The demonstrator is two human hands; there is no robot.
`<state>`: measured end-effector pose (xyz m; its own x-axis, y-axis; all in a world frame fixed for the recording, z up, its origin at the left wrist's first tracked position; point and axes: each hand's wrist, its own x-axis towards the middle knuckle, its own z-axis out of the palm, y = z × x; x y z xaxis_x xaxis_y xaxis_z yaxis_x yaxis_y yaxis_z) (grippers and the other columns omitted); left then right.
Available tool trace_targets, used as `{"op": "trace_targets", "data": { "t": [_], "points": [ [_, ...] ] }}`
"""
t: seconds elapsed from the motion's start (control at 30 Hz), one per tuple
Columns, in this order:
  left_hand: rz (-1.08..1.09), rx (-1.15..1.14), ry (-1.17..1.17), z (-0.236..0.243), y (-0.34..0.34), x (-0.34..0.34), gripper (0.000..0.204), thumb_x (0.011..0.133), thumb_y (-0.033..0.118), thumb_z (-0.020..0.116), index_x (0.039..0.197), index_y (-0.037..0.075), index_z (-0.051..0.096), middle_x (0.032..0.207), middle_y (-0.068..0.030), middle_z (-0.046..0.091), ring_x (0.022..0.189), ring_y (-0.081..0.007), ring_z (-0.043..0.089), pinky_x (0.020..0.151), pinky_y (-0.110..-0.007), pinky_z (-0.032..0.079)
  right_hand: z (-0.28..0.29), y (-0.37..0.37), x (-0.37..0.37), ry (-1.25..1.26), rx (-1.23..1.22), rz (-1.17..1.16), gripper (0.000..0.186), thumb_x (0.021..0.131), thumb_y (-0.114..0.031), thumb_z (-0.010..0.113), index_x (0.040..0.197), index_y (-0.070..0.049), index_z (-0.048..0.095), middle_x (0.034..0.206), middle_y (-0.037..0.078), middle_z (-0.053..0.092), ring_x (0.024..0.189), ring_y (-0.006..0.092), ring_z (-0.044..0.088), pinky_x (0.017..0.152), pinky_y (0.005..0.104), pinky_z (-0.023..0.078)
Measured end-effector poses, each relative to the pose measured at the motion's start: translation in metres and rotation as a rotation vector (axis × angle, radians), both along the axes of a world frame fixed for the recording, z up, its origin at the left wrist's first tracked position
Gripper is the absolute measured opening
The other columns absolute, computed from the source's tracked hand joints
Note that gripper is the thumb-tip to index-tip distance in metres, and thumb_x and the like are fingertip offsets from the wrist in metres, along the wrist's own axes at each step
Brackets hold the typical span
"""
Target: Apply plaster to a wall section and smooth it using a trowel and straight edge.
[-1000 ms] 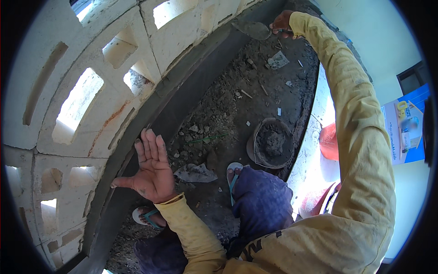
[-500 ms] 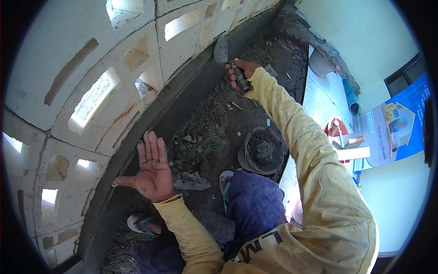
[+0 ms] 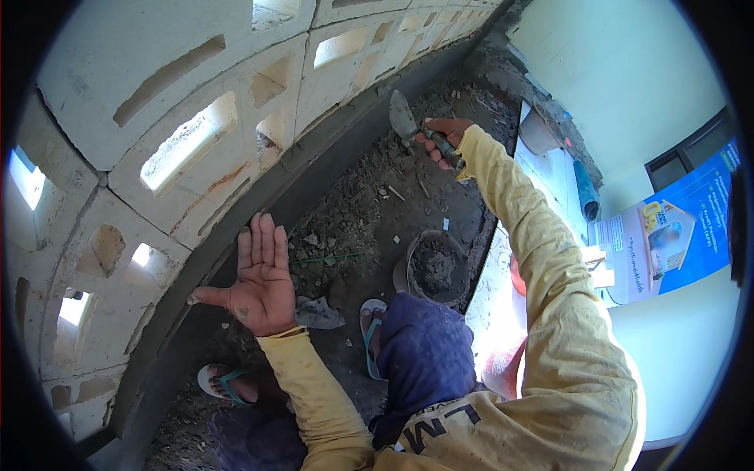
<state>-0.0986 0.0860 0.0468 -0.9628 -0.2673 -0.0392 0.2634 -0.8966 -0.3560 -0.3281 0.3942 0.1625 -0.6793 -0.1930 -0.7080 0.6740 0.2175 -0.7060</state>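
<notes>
The right hand grips a trowel by its handle, beyond the bucket. The left hand is open, palm up, thumb out, left of the bucket. Farther left of the bucket stands the block wall; a sandalled foot rests near it, on this side.
</notes>
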Motion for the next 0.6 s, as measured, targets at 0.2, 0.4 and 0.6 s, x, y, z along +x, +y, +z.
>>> {"op": "trace_targets", "data": {
  "t": [0.2, 0.4, 0.6],
  "points": [
    [0.005, -0.021, 0.004, -0.002, 0.000, 0.000, 0.115, 0.057, 0.062, 0.069, 0.129, -0.016, 0.025, 0.139, -0.0319, 0.023, 0.134, -0.0386, 0.018, 0.112, -0.051, 0.013, 0.006, -0.028, -0.032, 0.080, -0.080, 0.067, 0.033, 0.091, -0.029, 0.047, 0.092, 0.002, 0.058, 0.057, 0.003, 0.057, 0.045, 0.0144, 0.055, 0.040, 0.0297, 0.048],
    [0.000, -0.028, 0.029, -0.005, -0.001, -0.001, 0.112, 0.057, 0.069, 0.063, 0.122, -0.018, 0.038, 0.138, -0.0319, 0.022, 0.134, -0.0369, 0.018, 0.112, -0.049, 0.012, 0.018, -0.057, -0.037, 0.026, 0.034, 0.129, 0.033, 0.091, -0.029, 0.047, 0.092, 0.003, 0.057, 0.057, 0.003, 0.057, 0.044, 0.0144, 0.055, 0.040, 0.0297, 0.048],
    [-0.012, 0.005, 0.055, -0.009, -0.003, -0.001, 0.111, 0.056, 0.066, 0.067, 0.121, -0.019, 0.037, 0.137, -0.0318, 0.028, 0.133, -0.0380, 0.022, 0.112, -0.050, 0.014, 0.024, -0.080, -0.015, -0.013, 0.069, 0.123, 0.034, 0.091, -0.028, 0.047, 0.091, 0.004, 0.057, 0.057, 0.004, 0.056, 0.044, 0.0145, 0.055, 0.040, 0.0298, 0.048]
  ]
}}
